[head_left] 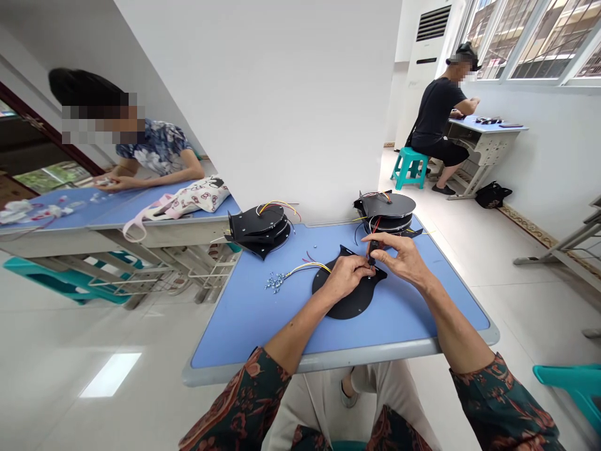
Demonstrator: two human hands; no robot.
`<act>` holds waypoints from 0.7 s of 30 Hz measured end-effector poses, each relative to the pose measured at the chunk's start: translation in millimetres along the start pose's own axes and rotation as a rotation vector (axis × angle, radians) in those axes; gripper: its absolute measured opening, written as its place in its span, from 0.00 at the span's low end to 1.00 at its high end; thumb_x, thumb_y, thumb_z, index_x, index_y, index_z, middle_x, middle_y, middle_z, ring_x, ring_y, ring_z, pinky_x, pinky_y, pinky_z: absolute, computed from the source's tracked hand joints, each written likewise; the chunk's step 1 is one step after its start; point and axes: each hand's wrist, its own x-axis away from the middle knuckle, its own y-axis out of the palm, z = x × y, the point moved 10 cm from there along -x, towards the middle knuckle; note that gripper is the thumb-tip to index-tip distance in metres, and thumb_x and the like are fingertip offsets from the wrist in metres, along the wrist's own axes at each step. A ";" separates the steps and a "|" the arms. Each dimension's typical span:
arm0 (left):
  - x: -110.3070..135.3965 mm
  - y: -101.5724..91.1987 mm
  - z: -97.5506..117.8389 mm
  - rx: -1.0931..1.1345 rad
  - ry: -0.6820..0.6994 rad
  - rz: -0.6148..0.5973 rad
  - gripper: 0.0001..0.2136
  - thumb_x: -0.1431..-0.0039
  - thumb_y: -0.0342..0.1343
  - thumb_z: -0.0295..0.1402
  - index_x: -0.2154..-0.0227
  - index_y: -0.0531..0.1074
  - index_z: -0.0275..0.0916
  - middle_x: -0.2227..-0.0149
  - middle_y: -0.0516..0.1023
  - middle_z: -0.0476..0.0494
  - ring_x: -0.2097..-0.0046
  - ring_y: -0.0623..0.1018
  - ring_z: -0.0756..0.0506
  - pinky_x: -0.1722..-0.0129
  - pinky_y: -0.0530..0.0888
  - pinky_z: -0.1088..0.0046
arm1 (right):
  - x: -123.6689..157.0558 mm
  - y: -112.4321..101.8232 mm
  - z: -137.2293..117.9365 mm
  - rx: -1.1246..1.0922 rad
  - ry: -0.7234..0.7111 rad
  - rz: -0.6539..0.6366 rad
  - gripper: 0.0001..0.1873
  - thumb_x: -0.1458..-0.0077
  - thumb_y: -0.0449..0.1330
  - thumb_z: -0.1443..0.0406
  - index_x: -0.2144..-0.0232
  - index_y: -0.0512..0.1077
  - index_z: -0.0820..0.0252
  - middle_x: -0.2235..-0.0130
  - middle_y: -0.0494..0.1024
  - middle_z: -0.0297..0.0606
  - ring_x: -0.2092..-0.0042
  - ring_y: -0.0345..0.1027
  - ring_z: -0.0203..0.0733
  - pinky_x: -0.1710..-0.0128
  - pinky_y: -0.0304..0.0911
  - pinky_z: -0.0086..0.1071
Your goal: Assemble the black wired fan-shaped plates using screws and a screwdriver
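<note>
A flat black round plate (347, 300) lies on the blue desk (263, 326) in front of me. My left hand (347, 275) rests on its top edge, fingers pinched on something small I cannot make out. My right hand (399, 257) is closed around a small black part (372, 254) with red wires, held just above the plate. Yellow and white wires (307, 267) run left from the plate towards a small heap of screws (275, 282).
Two stacks of black plates with wires stand at the back of the desk, one at left (258, 228), one at right (387, 210). A person sits at the desk to my left (154, 150) with a printed bag (197, 195). Another person sits by the window (439, 119).
</note>
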 end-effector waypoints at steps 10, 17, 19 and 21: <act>-1.4 1.2 -3.3 0.005 -0.025 -0.001 0.06 0.41 0.61 0.25 0.73 0.78 0.37 0.69 0.83 0.49 0.65 0.79 0.47 0.60 0.72 0.73 | -1.0 -5.9 -0.3 0.012 0.010 0.068 0.17 0.42 0.65 0.49 0.61 0.82 0.55 0.69 0.79 0.38 0.66 0.70 0.42 0.64 0.67 0.36; 0.0 0.9 1.6 0.111 -0.060 -0.016 0.04 0.42 0.61 0.27 0.72 0.79 0.36 0.68 0.83 0.48 0.64 0.80 0.46 0.58 0.73 0.72 | 1.5 8.1 13.5 -0.369 0.110 -0.082 0.21 0.38 0.62 0.49 0.55 0.77 0.59 0.66 0.79 0.39 0.66 0.73 0.41 0.64 0.70 0.35; 0.2 0.2 3.9 0.113 -0.058 -0.018 0.05 0.41 0.60 0.28 0.72 0.78 0.36 0.67 0.83 0.48 0.63 0.80 0.46 0.57 0.73 0.72 | 1.8 10.3 11.2 -0.433 0.097 -0.081 0.19 0.38 0.62 0.50 0.54 0.74 0.58 0.66 0.79 0.38 0.67 0.73 0.40 0.65 0.69 0.34; -0.1 -0.9 3.7 0.096 -0.065 -0.010 0.06 0.41 0.60 0.27 0.73 0.78 0.36 0.69 0.83 0.48 0.64 0.80 0.46 0.58 0.72 0.72 | 1.4 9.8 8.1 -0.415 0.076 -0.060 0.18 0.37 0.63 0.52 0.53 0.73 0.58 0.65 0.80 0.38 0.65 0.74 0.40 0.63 0.70 0.35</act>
